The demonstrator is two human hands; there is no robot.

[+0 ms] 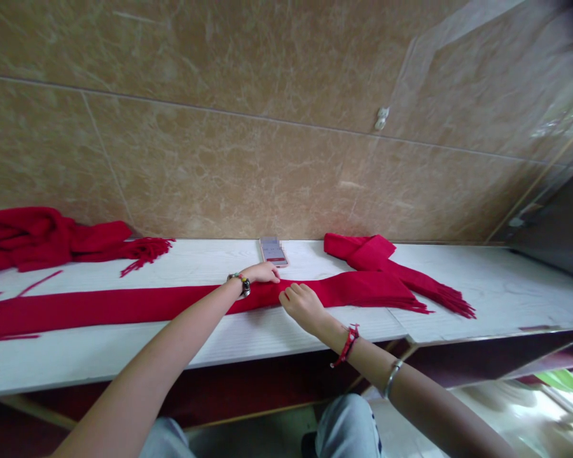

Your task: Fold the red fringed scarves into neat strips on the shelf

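Note:
A long red scarf (138, 306) with fringed ends lies stretched lengthwise along the white table. At its far edge, near the middle, my left hand (262, 273) is closed on the cloth. Just to the right and nearer me, my right hand (306, 308) has its fingers curled in and closed on the same scarf. The fabric between the two hands is slightly raised and wrinkled. Both sets of fingertips are partly hidden. Right behind my left hand lies a phone (273, 252) with its screen lit.
A bunched red scarf (42, 238) with tassels lies at the far left. Another folded red scarf (362, 249) is at the right, its fringe beside the long one's end. A tan marbled wall (219, 172) rises behind the white table (486, 280). Open shelf space shows below the front edge.

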